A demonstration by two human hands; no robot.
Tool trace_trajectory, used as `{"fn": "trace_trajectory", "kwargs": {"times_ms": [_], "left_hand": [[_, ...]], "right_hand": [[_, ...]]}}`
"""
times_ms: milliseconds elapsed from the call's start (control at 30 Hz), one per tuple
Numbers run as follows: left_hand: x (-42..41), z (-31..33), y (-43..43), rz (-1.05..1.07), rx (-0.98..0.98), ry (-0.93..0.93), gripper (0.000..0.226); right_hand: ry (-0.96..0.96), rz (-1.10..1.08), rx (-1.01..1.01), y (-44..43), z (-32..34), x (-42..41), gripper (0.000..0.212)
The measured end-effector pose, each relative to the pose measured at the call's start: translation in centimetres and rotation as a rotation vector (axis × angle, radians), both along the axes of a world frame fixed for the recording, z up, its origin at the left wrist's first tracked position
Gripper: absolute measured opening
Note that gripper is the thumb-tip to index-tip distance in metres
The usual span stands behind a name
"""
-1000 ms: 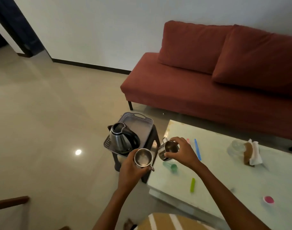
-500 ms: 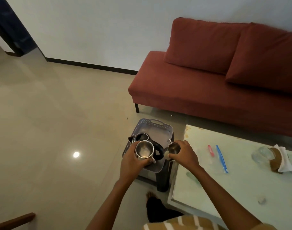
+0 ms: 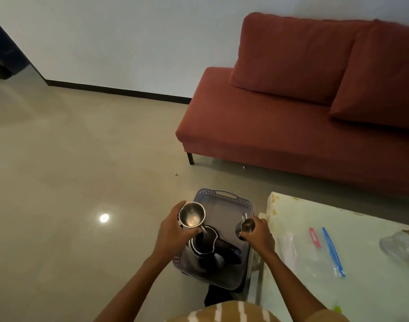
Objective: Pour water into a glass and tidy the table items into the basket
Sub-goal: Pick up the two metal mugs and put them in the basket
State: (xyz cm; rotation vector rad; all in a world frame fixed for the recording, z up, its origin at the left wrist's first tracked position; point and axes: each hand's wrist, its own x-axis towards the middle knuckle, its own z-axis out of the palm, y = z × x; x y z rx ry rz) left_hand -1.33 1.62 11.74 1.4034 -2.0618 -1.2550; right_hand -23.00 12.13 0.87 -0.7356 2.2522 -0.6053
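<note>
1. Compared with a second ago, both cups have travelled off the table's side and now sit over the basket – the carry is nearly over.
2. The left hand has its fingers curled round the larger steel cup, mouth up. The cup hangs above the basket's left side, just beyond the kettle that stands in the near end.
3. The right hand grips the smaller steel cup from its right side, fingers wrapped on it. It is close to the basket's right wall, lower than the other cup. Whether it already touches the basket floor cannot be told.
4. Neither cup is let go, so neither counts as tidied yet.
5. The free floor lies in the far half, behind the kettle – probably where both cups go, set down upright and clear of the kettle's handle.
6. On the table a plastic bag with a blue strip, a small red piece and a clear glass at the right edge remain, so tidying is only partly done.
</note>
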Motion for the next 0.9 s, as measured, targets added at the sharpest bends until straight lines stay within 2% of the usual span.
{"fn": "trace_trajectory", "kwargs": {"times_ms": [100,300,533,733,800,900], "left_hand": [[-0.5,-0.6,-1.5,-0.046,0.023,-0.016,0.077],[-1.6,0.0,-3.8,-0.144,0.073,-0.035,0.065],[-2.9,-0.9,-7.1,-0.207,0.055,-0.080,0.064],[-3.9,-2.3,-8.8,-0.215,0.058,-0.102,0.066],[-4.1,-2.5,-9.0,-0.220,0.067,-0.103,0.066],[-4.0,-2.7,-9.1,-0.212,0.079,-0.108,0.064]], "right_hand": [[-0.002,0.041,0.026,-0.7,-1.7,-0.6,0.060],[0.129,0.228,0.103,-4.0,-3.9,-2.5,0.057],[0.269,0.412,0.181,-8.8,-7.1,-3.7,0.059],[0.287,0.377,0.196,-10.1,-10.0,-3.9,0.047],[0.338,0.438,0.212,-9.8,-11.1,-3.7,0.042],[0.365,0.369,0.224,-9.8,-12.5,-3.6,0.041]]}}
